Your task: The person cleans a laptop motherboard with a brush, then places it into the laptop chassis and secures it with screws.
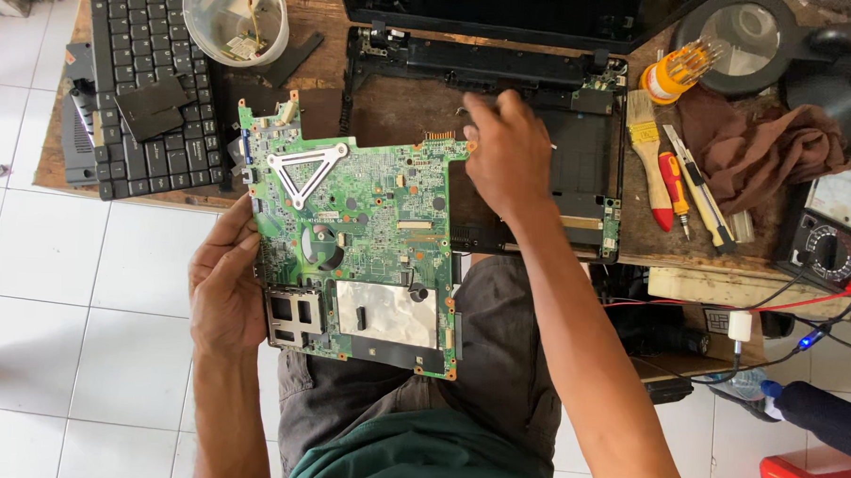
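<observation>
My left hand [224, 284] grips the left edge of a green laptop motherboard [369, 237] and holds it flat above my lap. The board carries a white triangular bracket, a silver foil patch and a card slot. My right hand [504, 157] rests with curled fingers on the board's top right corner, over the open black laptop base [578, 178] on the wooden table. Whether those fingers pinch the board's edge or only touch it is not clear.
A detached black keyboard [148, 79] and a clear plastic cup [237, 18] of small parts lie at the left. To the right are a paintbrush [647, 148], screwdrivers [672, 186], a brown cloth [763, 147], a multimeter [831, 230] and a magnifier lamp [748, 38]. White floor tiles lie below.
</observation>
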